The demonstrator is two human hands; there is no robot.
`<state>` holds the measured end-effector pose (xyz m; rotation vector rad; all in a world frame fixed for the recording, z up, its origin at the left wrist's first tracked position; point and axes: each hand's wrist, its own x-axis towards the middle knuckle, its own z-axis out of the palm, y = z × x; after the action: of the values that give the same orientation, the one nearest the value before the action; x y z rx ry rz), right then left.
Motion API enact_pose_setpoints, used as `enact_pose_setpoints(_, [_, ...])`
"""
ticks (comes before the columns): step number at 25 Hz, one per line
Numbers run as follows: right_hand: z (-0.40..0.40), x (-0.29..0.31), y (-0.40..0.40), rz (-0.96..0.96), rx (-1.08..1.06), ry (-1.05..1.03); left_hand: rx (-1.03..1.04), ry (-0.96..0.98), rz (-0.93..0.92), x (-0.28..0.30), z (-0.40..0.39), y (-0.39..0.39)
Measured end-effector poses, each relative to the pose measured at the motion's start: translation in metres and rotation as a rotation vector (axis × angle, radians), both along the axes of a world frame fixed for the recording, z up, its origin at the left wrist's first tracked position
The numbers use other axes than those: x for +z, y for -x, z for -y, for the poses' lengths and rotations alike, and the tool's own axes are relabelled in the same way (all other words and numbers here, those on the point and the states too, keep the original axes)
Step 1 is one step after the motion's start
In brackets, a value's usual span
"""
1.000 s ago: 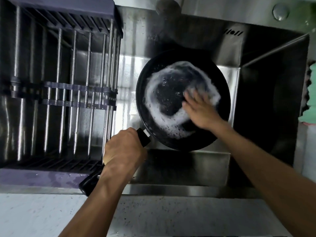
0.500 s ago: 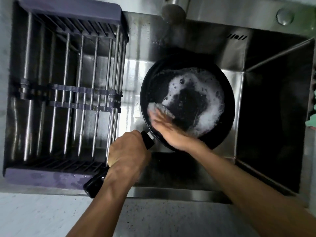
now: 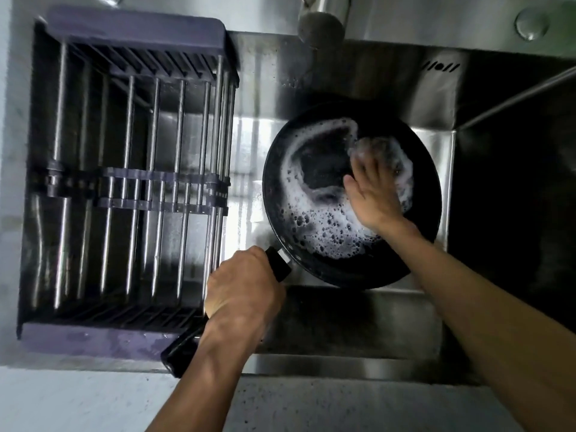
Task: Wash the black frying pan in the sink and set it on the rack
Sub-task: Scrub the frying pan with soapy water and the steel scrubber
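A: Stainless steel sink (image 3: 389, 319) fills most of our view from above, with a pale speckled counter (image 3: 343, 403) along the bottom edge of the frame. We log a faucet head (image 3: 321, 24) at top centre and a round metal cap (image 3: 531, 23) at upper right.

B: Noted. We also record the rack (image 3: 131, 182), purple-framed with steel rods, sitting across the left half of the basin. Nothing rests on its rods that we can see.

A: Task object: the black frying pan (image 3: 352, 194) sits right of centre, inside the basin, just beside the rack's right edge and not on it. White foam (image 3: 314, 226) with bubbles covers much of its inner floor, leaving a dark patch near the middle.

B: Left hand (image 3: 243, 291), lower centre: we see its fingers wrapped round the pan's black handle (image 3: 184, 353), which runs down-left toward the counter edge.

A: Right hand (image 3: 374, 191): palm down inside the pan, fingers extended and close together, pressing on a sudsy sponge or pad (image 3: 374, 148) at the upper right of the pan floor. Fingertips are blurred; we cannot make out the pad's outline.

B: Right part of the basin is in deep shadow; we cannot read its contents.
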<state>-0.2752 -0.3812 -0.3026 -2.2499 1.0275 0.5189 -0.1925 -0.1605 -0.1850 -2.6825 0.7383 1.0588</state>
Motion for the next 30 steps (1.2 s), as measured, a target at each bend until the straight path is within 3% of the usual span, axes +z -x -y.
enact_pose_setpoints(2, [-0.002,0.003,0.005,0.058,0.212,-0.072,0.000,-0.001,-0.009,0.000,-0.001,0.002])
enact_pose_setpoints(4, [0.026,0.008,-0.004,0.081,0.430,0.046,0.005,0.005,-0.007,0.000,0.000,0.001])
enact_pose_setpoints(6, [0.045,0.020,0.018,-0.076,0.369,0.269,0.015,0.009,-0.015,0.001,-0.001,0.001])
enact_pose_setpoints(7, [0.036,0.029,0.041,-0.183,0.357,0.269,0.020,0.018,-0.017,0.002,0.000,0.000])
enact_pose_setpoints(11, [-0.021,0.043,0.103,-0.234,0.294,-0.163,0.035,0.028,-0.018,0.002,0.001,0.001])
enact_pose_setpoints(13, [-0.021,0.051,0.106,-0.192,0.185,-0.053,0.036,0.019,-0.022,0.003,0.002,0.004])
enact_pose_setpoints(14, [-0.030,0.056,0.102,-0.194,0.173,-0.096,0.033,0.014,-0.015,0.004,0.003,0.003])
enact_pose_setpoints(17, [-0.072,0.062,0.067,-0.018,0.239,-0.641,0.012,0.004,-0.026,0.004,0.005,0.000])
enact_pose_setpoints(18, [-0.067,0.062,0.056,0.005,0.217,-0.644,0.009,0.007,-0.033,0.003,0.004,0.001])
enact_pose_setpoints(21, [-0.034,0.062,0.080,-0.165,0.227,-0.380,0.019,0.001,-0.028,0.002,0.004,0.001])
enact_pose_setpoints(22, [-0.038,0.069,0.093,-0.172,0.248,-0.436,0.020,-0.004,-0.028,0.002,0.005,0.001])
enact_pose_setpoints(24, [-0.066,0.076,0.086,0.011,0.174,-0.772,0.023,-0.017,-0.036,0.004,0.006,0.000])
enact_pose_setpoints(25, [-0.071,0.072,0.076,0.073,0.160,-0.777,0.029,-0.023,-0.046,0.005,0.007,0.000])
enact_pose_setpoints(28, [-0.051,0.065,0.077,-0.090,0.237,-0.476,0.044,-0.027,-0.055,0.004,0.008,0.000])
enact_pose_setpoints(29, [-0.052,0.071,0.088,-0.117,0.243,-0.428,0.042,-0.027,-0.049,0.004,0.007,0.000])
enact_pose_setpoints(30, [-0.059,0.076,0.093,-0.121,0.240,-0.506,0.041,-0.021,-0.043,0.004,0.006,0.001])
